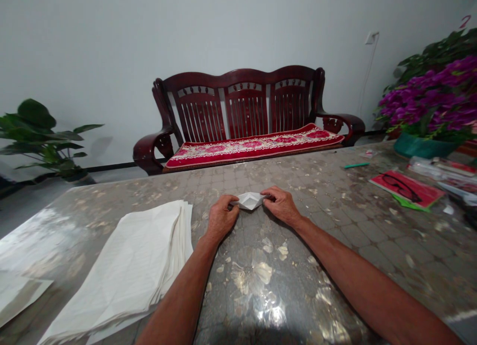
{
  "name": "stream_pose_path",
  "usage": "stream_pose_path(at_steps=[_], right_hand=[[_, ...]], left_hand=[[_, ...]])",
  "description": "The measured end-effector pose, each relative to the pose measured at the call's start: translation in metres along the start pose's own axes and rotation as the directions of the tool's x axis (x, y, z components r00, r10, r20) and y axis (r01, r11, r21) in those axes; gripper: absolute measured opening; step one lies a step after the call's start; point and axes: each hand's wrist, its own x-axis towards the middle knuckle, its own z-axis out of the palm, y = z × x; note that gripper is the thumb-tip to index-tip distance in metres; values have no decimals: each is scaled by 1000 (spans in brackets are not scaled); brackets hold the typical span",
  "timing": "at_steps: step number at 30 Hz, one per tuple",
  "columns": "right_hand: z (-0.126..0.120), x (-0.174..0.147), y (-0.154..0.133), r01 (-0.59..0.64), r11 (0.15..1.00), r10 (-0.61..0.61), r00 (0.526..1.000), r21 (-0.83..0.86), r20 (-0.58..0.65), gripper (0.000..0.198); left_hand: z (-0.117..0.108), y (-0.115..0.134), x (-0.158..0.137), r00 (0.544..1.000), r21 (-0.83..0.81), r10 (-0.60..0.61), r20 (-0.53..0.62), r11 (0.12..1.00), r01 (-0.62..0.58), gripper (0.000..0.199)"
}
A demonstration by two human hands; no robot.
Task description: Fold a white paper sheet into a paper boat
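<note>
A small piece of folded white paper is held between my two hands above the table. Its middle shows angled creases and a raised, boat-like shape. My left hand pinches the left end between thumb and fingers. At the opposite end, my right hand grips the paper the same way, with the tip partly hidden by the fingers. To the left of my left forearm lies a thick stack of white paper sheets, with uneven edges.
Another paper lies at the table's left edge. On the right are a green pen, a red packet with dark glasses on it, and purple flowers in a green pot. A wooden bench stands beyond the table.
</note>
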Motion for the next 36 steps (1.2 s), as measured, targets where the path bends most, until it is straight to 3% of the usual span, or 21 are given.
stream_pose_path(at_steps=[11,19,24,29,36], right_hand=[[-2,1,-3,-17,1000,17,1000,5,5,44],[-5,1,-4,-73,997,75,996,39,-56,44],[-5,2,-3,-73,995,74,997,62,-3,37],[-5,1,-3,-61,996,60,998,70,14,26],[-4,-5,-4,34,996,-41,996,85,81,48]], left_hand=[[-2,-1,2,995,-45,82,-58,995,-84,41],[-3,-5,1,993,-145,48,-106,987,-64,49],[-1,-6,-1,1000,-175,23,17,984,-19,44],[-1,-4,0,996,-125,-85,6,988,86,37],[-1,-3,1,993,-124,-112,-43,987,106,31]])
